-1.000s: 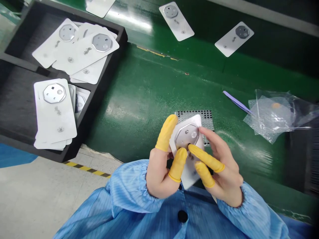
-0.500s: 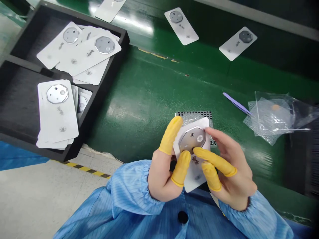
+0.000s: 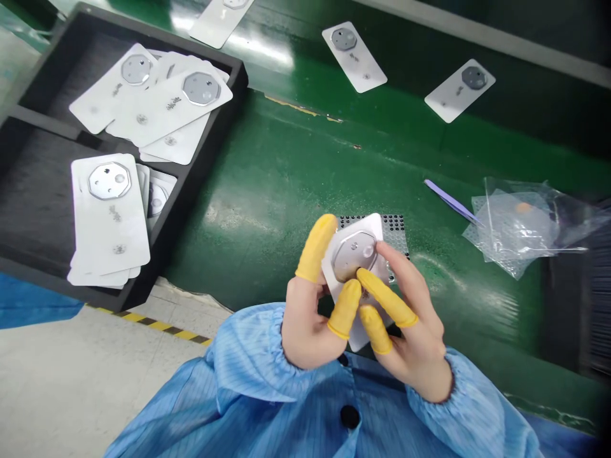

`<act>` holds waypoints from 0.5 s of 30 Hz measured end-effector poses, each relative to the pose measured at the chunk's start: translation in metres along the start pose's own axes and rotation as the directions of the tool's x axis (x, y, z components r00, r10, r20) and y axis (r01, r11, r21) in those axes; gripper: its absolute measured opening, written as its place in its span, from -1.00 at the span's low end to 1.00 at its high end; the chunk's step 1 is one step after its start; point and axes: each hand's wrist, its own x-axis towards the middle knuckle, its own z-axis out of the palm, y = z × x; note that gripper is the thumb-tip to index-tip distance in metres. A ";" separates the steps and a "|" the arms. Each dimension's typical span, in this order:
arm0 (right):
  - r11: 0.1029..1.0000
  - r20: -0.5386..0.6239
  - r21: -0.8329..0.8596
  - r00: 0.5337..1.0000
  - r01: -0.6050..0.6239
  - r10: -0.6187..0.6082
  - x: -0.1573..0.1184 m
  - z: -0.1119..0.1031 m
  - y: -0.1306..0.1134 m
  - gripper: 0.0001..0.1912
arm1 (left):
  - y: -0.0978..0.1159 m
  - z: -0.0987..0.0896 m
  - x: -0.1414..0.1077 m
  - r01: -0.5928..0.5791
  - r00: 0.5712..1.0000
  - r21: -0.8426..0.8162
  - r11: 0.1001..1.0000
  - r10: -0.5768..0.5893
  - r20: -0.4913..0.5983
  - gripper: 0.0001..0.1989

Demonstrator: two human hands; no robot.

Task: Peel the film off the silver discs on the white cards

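My left hand (image 3: 315, 318), with yellow finger cots on its thumb and index finger, is closed on a white phone back cover (image 3: 370, 222) with a silver octagonal camera plate (image 3: 351, 251). The cover is held tilted above the table. My right hand (image 3: 410, 331) also wears yellow cots on two fingers. Its index fingertip presses at the lower edge of the camera plate, while a bare finger rests on the cover's right edge. Partly hidden behind the cover lies a clear sheet with rows of black dots (image 3: 396, 238).
A black two-compartment tray (image 3: 191, 184) at the left holds stacked back covers (image 3: 112, 222). More covers (image 3: 356, 57) lie at the back of the green table (image 3: 267, 191). To the right are purple tweezers (image 3: 451, 200) and clear plastic bags (image 3: 520, 222).
Both hands and the back cover have shifted slightly left and up. My right hand has moved closer to my left, its index fingertip still at the camera plate's lower edge.
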 end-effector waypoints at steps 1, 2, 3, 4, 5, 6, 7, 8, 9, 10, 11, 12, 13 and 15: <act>0.997 0.012 0.076 0.999 -0.032 0.031 0.000 0.000 0.002 -0.47 | 0.001 0.000 0.002 0.050 0.999 -0.048 0.998 -0.050 -0.002 -0.32; 0.987 0.013 0.146 0.998 -0.062 0.061 0.000 0.000 0.003 -0.46 | 0.002 0.001 0.004 0.087 0.996 -0.092 0.992 -0.088 -0.003 -0.32; 0.975 0.005 0.205 0.996 -0.088 0.089 0.000 0.000 0.003 -0.46 | 0.003 0.001 0.005 0.117 0.993 -0.129 0.985 -0.117 0.003 -0.33; 0.962 -0.014 0.251 0.993 -0.107 0.114 0.000 -0.001 0.003 -0.46 | 0.004 0.001 0.006 0.138 0.990 -0.160 0.977 -0.138 0.016 -0.32; 0.951 -0.028 0.283 0.991 -0.121 0.134 0.000 -0.002 0.002 -0.46 | 0.005 0.001 0.006 0.156 0.988 -0.181 0.971 -0.154 0.026 -0.32; 0.943 -0.034 0.306 0.989 -0.130 0.147 0.001 -0.003 0.001 -0.46 | 0.006 0.001 0.007 0.170 0.985 -0.194 0.966 -0.168 0.026 -0.31; 0.937 -0.032 0.320 0.988 -0.136 0.154 0.002 -0.004 0.000 -0.47 | 0.007 0.001 0.007 0.182 0.983 -0.198 0.963 -0.182 0.021 -0.31; 0.933 -0.031 0.332 0.987 -0.138 0.157 0.002 -0.005 -0.002 -0.48 | 0.007 0.001 0.008 0.192 0.981 -0.200 0.961 -0.193 0.012 -0.30; 0.929 -0.037 0.343 0.986 -0.139 0.162 0.003 -0.006 -0.003 -0.49 | 0.008 0.001 0.009 0.198 0.980 -0.204 0.959 -0.201 0.005 -0.29; 0.925 -0.047 0.355 0.985 -0.138 0.166 0.003 -0.006 -0.004 -0.50 | 0.008 0.001 0.010 0.200 0.979 -0.215 0.956 -0.206 -0.004 -0.29; 0.922 -0.059 0.363 0.984 -0.138 0.170 0.003 -0.006 -0.004 -0.51 | 0.009 0.001 0.012 0.200 0.978 -0.232 0.952 -0.209 -0.015 -0.28; 0.922 -0.072 0.363 0.982 -0.135 0.173 0.002 -0.006 -0.004 -0.50 | 0.009 0.001 0.013 0.201 0.977 -0.254 0.946 -0.213 -0.022 -0.26; 0.926 -0.088 0.354 0.981 -0.131 0.172 0.001 -0.005 -0.004 -0.50 | 0.010 0.002 0.015 0.205 0.975 -0.279 0.938 -0.221 -0.028 -0.23; 0.936 -0.113 0.333 0.980 -0.116 0.162 -0.001 -0.001 -0.004 -0.48 | 0.010 0.003 0.019 0.219 0.970 -0.313 0.924 -0.242 -0.034 -0.13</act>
